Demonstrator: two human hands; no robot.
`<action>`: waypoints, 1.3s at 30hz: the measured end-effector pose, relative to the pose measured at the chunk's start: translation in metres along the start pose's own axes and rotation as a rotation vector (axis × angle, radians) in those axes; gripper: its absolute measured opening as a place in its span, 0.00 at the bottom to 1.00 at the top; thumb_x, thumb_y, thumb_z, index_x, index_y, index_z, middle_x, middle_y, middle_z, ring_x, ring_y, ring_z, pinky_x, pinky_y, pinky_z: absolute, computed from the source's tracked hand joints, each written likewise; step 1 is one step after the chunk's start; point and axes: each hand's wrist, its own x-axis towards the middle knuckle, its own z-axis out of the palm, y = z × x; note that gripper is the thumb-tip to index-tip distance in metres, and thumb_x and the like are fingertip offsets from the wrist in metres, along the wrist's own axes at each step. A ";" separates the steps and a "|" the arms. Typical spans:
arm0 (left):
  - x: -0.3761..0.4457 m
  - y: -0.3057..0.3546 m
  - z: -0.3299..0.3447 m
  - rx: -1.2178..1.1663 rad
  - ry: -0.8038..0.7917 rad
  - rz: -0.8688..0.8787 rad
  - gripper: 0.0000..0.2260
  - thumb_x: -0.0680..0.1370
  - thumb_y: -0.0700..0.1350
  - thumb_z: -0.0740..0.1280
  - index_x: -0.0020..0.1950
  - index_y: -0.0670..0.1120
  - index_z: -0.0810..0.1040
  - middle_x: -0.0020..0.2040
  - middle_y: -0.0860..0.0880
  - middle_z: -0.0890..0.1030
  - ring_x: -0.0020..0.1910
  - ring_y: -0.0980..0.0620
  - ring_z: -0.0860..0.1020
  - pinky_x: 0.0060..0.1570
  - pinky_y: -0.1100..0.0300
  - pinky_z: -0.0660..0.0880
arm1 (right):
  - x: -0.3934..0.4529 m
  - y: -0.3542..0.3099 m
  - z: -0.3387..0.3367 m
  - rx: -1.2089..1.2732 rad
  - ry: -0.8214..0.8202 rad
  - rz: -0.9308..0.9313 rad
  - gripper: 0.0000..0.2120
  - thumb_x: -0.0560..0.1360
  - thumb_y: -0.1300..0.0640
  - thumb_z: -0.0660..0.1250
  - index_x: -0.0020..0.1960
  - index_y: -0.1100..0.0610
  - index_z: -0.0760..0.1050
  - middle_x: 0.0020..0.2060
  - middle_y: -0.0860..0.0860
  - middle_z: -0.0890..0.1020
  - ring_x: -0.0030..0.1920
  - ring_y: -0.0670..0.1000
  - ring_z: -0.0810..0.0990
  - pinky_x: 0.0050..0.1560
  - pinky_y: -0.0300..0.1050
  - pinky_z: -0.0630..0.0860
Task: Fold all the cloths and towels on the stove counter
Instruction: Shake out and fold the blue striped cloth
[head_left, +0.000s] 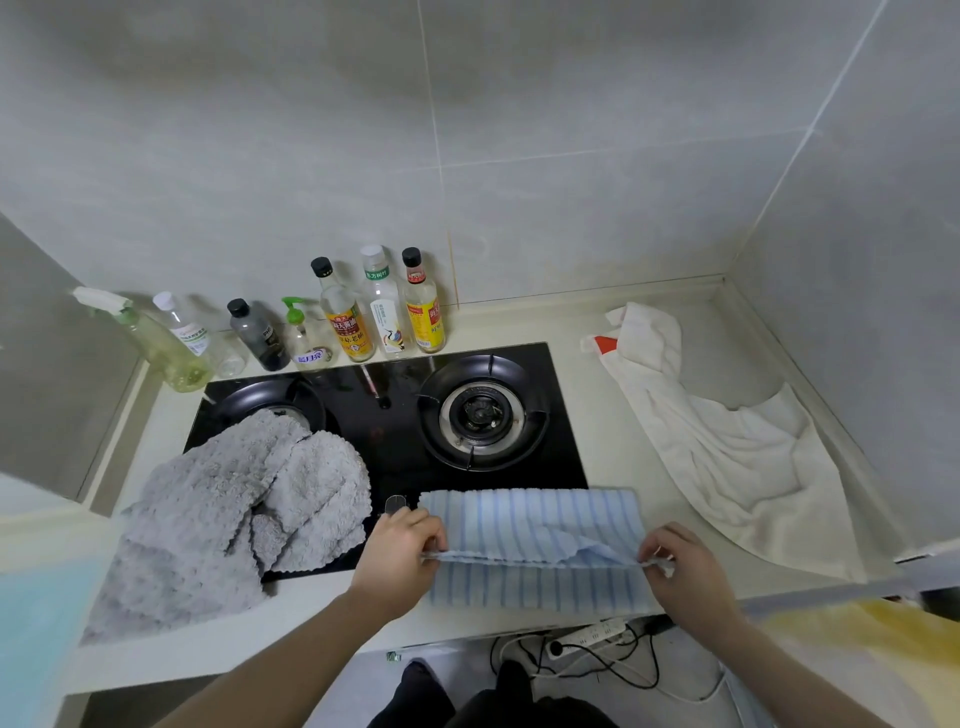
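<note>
A blue-and-white striped cloth (530, 525) lies at the front edge of the counter, partly over the stove's front. My left hand (400, 556) pinches its lifted edge at the left end. My right hand (680, 566) pinches the same edge at the right end, and the edge is stretched between them above the rest of the cloth. A fluffy grey towel (228, 509) lies crumpled over the left burner and the counter's front left. A white towel (727, 447) with a red tag lies spread and wrinkled along the right side of the counter.
The black glass stove (395, 410) has an uncovered right burner (480, 413). Several bottles (353, 322) and a spray bottle (150, 343) stand along the back wall. Tiled walls close in the back and right. A power strip (587, 636) with cables lies on the floor below.
</note>
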 end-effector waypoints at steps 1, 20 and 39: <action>-0.003 0.001 0.003 0.011 -0.031 -0.015 0.14 0.69 0.40 0.71 0.42 0.59 0.72 0.40 0.61 0.72 0.42 0.59 0.69 0.45 0.62 0.64 | -0.003 0.002 0.003 -0.002 -0.016 0.005 0.21 0.65 0.72 0.72 0.36 0.45 0.75 0.39 0.42 0.77 0.41 0.44 0.78 0.42 0.37 0.74; -0.003 0.056 0.023 0.143 -0.395 0.022 0.22 0.77 0.43 0.64 0.71 0.53 0.70 0.70 0.52 0.66 0.68 0.50 0.68 0.69 0.55 0.65 | -0.009 0.004 0.022 0.137 -0.060 0.357 0.17 0.74 0.63 0.71 0.61 0.52 0.76 0.56 0.49 0.77 0.52 0.51 0.77 0.50 0.43 0.72; 0.006 0.069 0.042 0.096 -0.766 0.017 0.40 0.78 0.45 0.65 0.84 0.56 0.44 0.84 0.53 0.41 0.82 0.48 0.42 0.81 0.47 0.51 | 0.019 -0.002 0.038 0.503 -0.127 0.794 0.36 0.73 0.50 0.77 0.73 0.62 0.66 0.62 0.59 0.77 0.56 0.58 0.78 0.57 0.54 0.78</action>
